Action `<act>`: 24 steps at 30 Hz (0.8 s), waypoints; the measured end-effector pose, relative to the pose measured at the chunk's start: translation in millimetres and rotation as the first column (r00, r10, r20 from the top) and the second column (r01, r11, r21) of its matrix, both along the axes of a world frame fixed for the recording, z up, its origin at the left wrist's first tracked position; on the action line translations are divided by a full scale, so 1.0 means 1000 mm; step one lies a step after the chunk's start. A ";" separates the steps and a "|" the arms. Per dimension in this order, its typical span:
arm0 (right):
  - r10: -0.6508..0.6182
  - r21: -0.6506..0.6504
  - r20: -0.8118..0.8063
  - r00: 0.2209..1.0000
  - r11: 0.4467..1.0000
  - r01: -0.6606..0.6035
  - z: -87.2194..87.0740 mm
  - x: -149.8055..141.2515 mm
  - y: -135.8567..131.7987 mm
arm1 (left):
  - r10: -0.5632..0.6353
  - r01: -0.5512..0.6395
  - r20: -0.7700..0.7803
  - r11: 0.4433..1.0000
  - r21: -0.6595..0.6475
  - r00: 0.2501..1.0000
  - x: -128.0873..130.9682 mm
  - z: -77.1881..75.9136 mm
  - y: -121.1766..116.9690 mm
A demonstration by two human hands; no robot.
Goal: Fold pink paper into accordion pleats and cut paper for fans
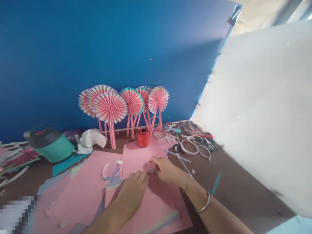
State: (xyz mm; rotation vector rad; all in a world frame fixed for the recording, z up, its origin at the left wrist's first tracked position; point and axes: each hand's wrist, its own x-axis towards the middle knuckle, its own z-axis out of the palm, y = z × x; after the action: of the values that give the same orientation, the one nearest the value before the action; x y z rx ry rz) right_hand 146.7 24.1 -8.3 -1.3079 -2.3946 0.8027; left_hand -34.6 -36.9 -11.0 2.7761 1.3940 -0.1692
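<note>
Head view: a pink paper sheet (161,211) is lying flat on the brown tabletop (234,182), showing straight edges. Further pink sheets (80,191) are overlapping it on the left. Open tabletop is extending from its right edge toward a white board (251,113). White paper-strip rings (188,147) are lying beyond that same edge, while a red twine spool (143,137) and pleated paper fans on pink sticks (110,107) are standing past its far edge.

The left hand (133,191) is resting open on the sheet, fingers together. The right hand (165,170) is touching the sheet just beyond it, fingers curled narrowly. Whether those fingers are holding anything cannot be determined.
</note>
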 end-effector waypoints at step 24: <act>-0.206 0.042 0.157 0.966 0.978 0.202 0.006 0.014 0.010 | 0.015 -0.014 -0.004 0.999 0.036 1.000 0.000 -0.004 -0.002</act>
State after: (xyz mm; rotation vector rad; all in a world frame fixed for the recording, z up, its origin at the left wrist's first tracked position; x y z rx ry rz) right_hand 161.1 34.1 -1.9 -1.6328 -2.3280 0.6274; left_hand -34.9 -39.2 -15.3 2.7955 1.4322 -0.1511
